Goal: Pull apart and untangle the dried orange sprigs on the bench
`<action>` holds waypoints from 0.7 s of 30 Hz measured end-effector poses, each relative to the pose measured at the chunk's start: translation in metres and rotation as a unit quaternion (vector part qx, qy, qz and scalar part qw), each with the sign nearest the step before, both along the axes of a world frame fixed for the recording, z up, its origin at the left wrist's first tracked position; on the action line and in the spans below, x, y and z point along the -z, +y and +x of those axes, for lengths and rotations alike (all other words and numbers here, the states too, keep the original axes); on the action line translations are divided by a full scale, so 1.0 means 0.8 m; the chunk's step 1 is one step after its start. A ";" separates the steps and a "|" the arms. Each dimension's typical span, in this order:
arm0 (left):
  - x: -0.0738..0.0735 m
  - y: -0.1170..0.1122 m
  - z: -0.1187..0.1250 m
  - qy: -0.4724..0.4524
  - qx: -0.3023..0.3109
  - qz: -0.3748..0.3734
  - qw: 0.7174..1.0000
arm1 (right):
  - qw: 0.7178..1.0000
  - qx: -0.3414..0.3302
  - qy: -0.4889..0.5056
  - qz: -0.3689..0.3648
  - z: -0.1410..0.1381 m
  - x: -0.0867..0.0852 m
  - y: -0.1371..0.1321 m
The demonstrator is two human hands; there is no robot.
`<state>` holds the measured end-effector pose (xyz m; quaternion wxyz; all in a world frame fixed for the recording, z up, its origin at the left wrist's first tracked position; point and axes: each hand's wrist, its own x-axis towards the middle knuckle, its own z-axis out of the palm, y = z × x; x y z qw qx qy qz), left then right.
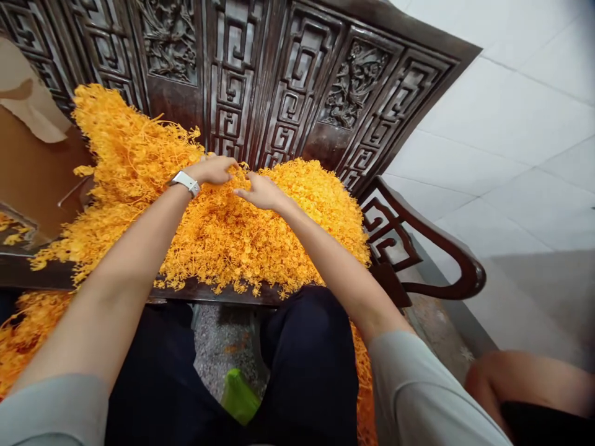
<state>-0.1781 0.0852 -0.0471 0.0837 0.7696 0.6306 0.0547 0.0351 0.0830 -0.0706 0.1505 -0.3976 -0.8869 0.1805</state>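
A big heap of orange-yellow, frizzy plant sprigs covers the seat of a dark carved wooden bench. My left hand, with a pale-banded watch on its wrist, is at the back of the heap, fingers bent toward the right. A small sprig shows at its fingertips. Facing it from the right, my right hand is over the heap, its thumb held apart from its curled fingers. Nothing shows clearly in its grasp. Between the two hands there is only a narrow gap.
A torn brown cardboard box stands at the left. The bench's curved armrest juts out at the right. More orange sprigs lie below the seat. Something bright green is between my legs. Another person's limb shows lower right.
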 end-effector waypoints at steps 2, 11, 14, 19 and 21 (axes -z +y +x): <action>0.009 0.004 -0.012 -0.064 0.039 -0.005 0.997 | 0.998 0.058 0.023 -0.004 -0.033 0.021 0.018; 0.007 -0.027 -0.032 -0.164 0.090 0.000 0.982 | 0.984 0.081 0.157 -0.001 -0.039 0.068 0.034; -0.002 -0.042 -0.035 -0.248 0.072 -0.005 0.966 | 0.977 0.068 0.194 -0.064 -0.037 0.071 0.036; 0.000 -0.041 -0.042 -0.177 0.054 0.012 0.983 | 0.965 0.054 0.243 -0.079 -0.031 0.059 0.036; 0.013 -0.034 -0.045 -0.133 0.042 0.035 0.990 | 0.956 0.039 0.282 -0.070 -0.025 0.048 0.033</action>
